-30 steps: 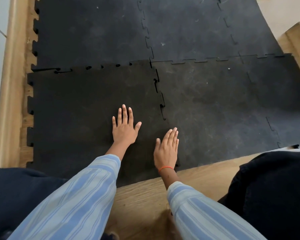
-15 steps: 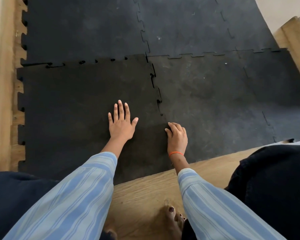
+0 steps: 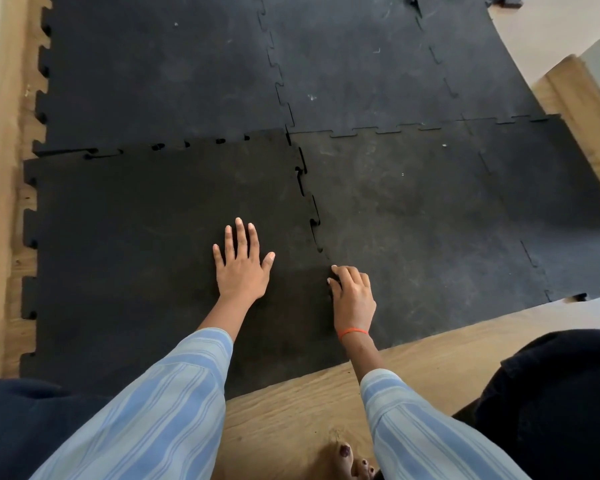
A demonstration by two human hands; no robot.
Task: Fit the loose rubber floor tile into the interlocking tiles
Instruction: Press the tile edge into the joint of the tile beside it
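Two hands work the loose tile (image 3: 146,258), which lies at 8 o'clock among the tiles (image 3: 413,216) on the wood floor (image 3: 291,403). Left hand (image 3: 242,268) stays flat, fingers spread wide, pinning the tile. Right hand (image 3: 352,296), flat beside the seam (image 3: 309,202) a second ago, has curled its fingertips (image 3: 335,270) onto the seam's near end, holding nothing. Judged stage: tabs there are being pressed home; gaps remain along the seam toward 12 o'clock and along the far edge. No brand, label or writing is legible.
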